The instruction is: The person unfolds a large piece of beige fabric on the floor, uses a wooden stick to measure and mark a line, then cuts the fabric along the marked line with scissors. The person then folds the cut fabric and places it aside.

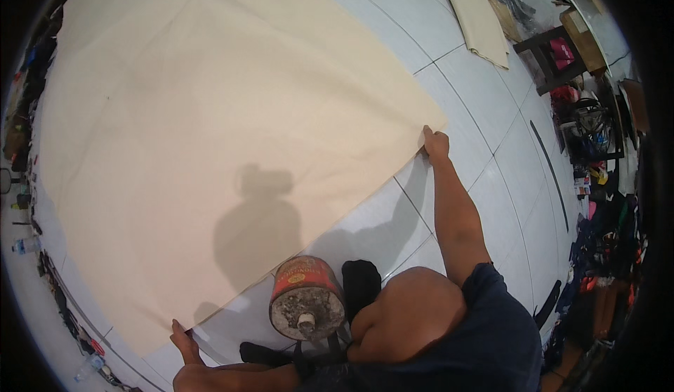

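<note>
A large cream sheet of cloth (pixel 161 125) lies spread over the tiled floor, with faint creases and a shadow across it. Its near edge runs slantwise from lower left to the right. My right hand (pixel 436 144) grips that edge close to the right corner, thumb on top. Near the lower left corner, my left hand (pixel 184 341) is closed on the same edge, my arm reaching out low to the side. Between my hands, beside my bent knee, stands a worn red can (pixel 307 295) with a dirty, pale top and a small spout, right at the cloth's edge.
White floor tiles (pixel 484 97) show on the right. Folded cream cloth (pixel 474 20) lies at the far right, close to a dark stool (pixel 550 58). Clutter lines the right wall. A dark strip (pixel 550 174) lies on the tiles. Plastic bottles (pixel 27 245) stand at the left.
</note>
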A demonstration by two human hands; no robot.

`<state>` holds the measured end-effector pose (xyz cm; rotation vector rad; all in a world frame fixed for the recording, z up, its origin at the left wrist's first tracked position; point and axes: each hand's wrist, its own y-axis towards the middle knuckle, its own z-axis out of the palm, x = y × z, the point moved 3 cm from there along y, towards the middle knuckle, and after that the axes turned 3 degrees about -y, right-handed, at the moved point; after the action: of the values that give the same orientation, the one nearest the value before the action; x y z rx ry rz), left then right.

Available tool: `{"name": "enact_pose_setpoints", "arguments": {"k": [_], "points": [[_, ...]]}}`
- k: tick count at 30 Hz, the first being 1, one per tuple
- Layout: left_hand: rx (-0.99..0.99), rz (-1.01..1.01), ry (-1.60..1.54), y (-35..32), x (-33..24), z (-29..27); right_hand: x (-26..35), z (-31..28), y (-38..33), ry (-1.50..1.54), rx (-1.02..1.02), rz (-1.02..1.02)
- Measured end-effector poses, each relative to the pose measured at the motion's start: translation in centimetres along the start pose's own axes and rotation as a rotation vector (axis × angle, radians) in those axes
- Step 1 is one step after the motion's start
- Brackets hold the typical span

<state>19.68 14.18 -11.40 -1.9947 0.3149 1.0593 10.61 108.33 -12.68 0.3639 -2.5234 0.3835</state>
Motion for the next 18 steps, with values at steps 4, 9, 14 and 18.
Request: {"name": "enact_pose_setpoints", "arguments": {"k": [4,9,14,18], "points": [[0.013,-0.003,-0.035,0.0,0.4,-0.5,0.4,-0.5,-0.6,0.058,0.096,0.065],[-0.096,-0.022,0.000,-0.2,0.0,-0.2,0.2,-0.4,-0.5,0.273,0.111,0.145],[0.007,-0.042,0.006,1.5,2.2,-0.5,-0.3,-2.0,1.1,-0.067,0.023,-0.028],[-0.058,0.012,0.033,1.3,0.8,-0.9,0.7,-1.6,-0.4,-0.210,0.091,-0.105]]}}
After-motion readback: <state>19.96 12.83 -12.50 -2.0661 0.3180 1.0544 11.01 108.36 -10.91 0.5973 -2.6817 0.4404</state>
